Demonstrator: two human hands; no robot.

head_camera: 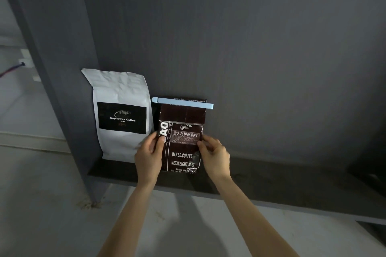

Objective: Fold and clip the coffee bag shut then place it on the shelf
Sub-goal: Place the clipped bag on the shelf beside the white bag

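Observation:
A dark brown coffee bag [182, 150] stands upright on the dark grey shelf [271, 181], its top folded over. A pale blue clip [182, 102] lies across the fold and holds it shut. My left hand [148, 153] grips the bag's left edge, thumb on the front. My right hand [215, 155] holds the right edge, fingers curled on the side. The bag's base rests on the shelf board, close to the dark back wall.
A white coffee bag [121, 115] with a black label stands just left of the brown bag, against the shelf's upright side panel [62, 89]. The shelf board runs on to the right. Pale floor [41, 204] lies below and left.

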